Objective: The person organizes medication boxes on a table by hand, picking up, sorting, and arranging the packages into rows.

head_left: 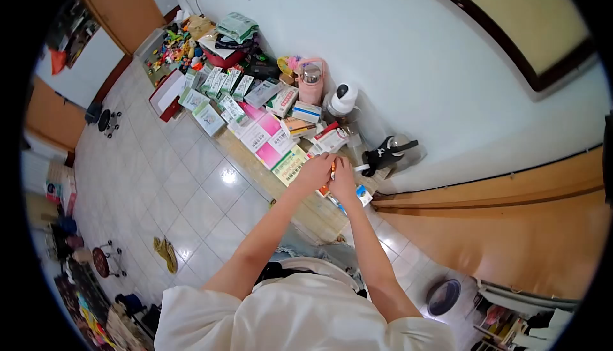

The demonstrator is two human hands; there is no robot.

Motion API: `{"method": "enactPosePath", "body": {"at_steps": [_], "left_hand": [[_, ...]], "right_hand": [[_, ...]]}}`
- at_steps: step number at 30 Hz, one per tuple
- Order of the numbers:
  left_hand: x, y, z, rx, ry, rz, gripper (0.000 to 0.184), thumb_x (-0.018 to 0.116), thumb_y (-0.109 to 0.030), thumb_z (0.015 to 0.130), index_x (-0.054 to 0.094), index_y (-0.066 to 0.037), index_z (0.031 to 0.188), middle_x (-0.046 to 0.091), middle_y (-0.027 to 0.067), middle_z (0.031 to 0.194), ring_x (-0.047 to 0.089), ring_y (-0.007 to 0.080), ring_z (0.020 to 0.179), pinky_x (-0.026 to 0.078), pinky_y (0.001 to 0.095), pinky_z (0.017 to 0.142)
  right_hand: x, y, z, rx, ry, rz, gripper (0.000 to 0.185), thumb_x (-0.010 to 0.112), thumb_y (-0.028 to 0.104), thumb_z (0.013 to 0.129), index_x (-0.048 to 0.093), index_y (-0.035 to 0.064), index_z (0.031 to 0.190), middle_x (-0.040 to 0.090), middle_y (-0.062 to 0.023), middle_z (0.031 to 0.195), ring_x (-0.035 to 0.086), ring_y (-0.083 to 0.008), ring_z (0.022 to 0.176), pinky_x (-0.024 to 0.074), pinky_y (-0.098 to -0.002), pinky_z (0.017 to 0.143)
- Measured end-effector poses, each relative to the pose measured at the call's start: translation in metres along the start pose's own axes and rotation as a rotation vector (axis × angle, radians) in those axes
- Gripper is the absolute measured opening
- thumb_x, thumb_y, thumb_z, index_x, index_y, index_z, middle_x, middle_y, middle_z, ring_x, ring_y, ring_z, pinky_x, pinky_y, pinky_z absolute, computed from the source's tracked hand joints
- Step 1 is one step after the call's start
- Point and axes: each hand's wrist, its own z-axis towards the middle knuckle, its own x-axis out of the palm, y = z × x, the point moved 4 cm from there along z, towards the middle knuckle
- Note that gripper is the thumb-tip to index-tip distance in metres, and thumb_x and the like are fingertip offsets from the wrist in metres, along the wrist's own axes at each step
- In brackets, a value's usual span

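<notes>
My left hand (316,171) and my right hand (343,177) meet over the near end of a long table (252,171). Their fingers are bent together around a small orange-red thing (332,170), mostly covered and too small to name. Just left of my left hand lies a yellow-green printed box (292,164). Beyond it are pink-and-white boxes (263,137). A red-and-white box (331,138) sits past my fingertips. Near my right wrist is a small blue-and-white box (363,195), partly hidden by the arm.
Along the wall stand a pink bottle (310,82), a white camera-like device (343,100) and a black strapped item (385,154). Green-and-white boxes (208,118), a red open case (167,96) and colourful toys (175,48) fill the far end. A round stool (101,261) stands on the floor.
</notes>
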Motion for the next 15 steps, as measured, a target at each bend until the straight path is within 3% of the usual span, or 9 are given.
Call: {"method": "enactPosePath", "body": {"at_steps": [2, 3, 4, 10, 15], "left_hand": [[0.011, -0.016, -0.01, 0.031, 0.044, -0.019, 0.026, 0.055, -0.005, 0.074, 0.054, -0.003, 0.1, 0.057, 0.015, 0.092, 0.058, 0.0334, 0.085, 0.048, 0.041, 0.073], [-0.047, 0.064, 0.029, 0.05, 0.048, -0.016, 0.028, 0.054, -0.005, 0.075, 0.054, -0.003, 0.102, 0.057, 0.0153, 0.093, 0.058, 0.0342, 0.086, 0.048, 0.042, 0.072], [-0.022, 0.056, 0.02, 0.042, 0.084, -0.11, 0.029, 0.054, -0.005, 0.075, 0.053, -0.003, 0.104, 0.057, 0.0155, 0.094, 0.058, 0.035, 0.086, 0.048, 0.043, 0.072], [-0.048, 0.099, 0.022, 0.113, 0.121, -0.141, 0.026, 0.053, -0.006, 0.076, 0.052, -0.003, 0.102, 0.057, 0.0149, 0.09, 0.059, 0.0342, 0.084, 0.049, 0.0435, 0.069], [-0.069, 0.109, 0.018, 0.057, 0.163, -0.11, 0.027, 0.052, -0.006, 0.077, 0.052, -0.004, 0.104, 0.057, 0.0147, 0.093, 0.058, 0.0349, 0.087, 0.048, 0.0438, 0.07]], "right_hand": [[-0.007, -0.004, -0.026, 0.117, -0.007, 0.05, 0.052, 0.061, -0.003, 0.066, 0.046, -0.0009, 0.116, 0.047, -0.0194, 0.113, 0.043, -0.0385, 0.11, 0.0376, -0.043, 0.094], [0.046, 0.034, 0.057, 0.114, -0.031, 0.061, 0.052, 0.061, -0.004, 0.066, 0.046, -0.0011, 0.115, 0.047, -0.0193, 0.113, 0.044, -0.0386, 0.109, 0.0379, -0.0428, 0.094], [0.038, 0.023, 0.035, 0.173, 0.006, 0.011, 0.051, 0.061, -0.004, 0.066, 0.046, -0.0012, 0.115, 0.047, -0.0193, 0.113, 0.044, -0.0386, 0.108, 0.0383, -0.0427, 0.093], [0.075, 0.053, 0.055, 0.188, -0.118, -0.036, 0.042, 0.057, -0.003, 0.072, 0.047, -0.0014, 0.113, 0.048, -0.0183, 0.108, 0.047, -0.038, 0.102, 0.0416, -0.044, 0.087], [0.089, 0.068, 0.062, 0.162, -0.146, 0.063, 0.041, 0.057, -0.003, 0.071, 0.048, -0.0022, 0.111, 0.048, -0.0196, 0.108, 0.047, -0.039, 0.102, 0.0415, -0.0436, 0.087]]}}
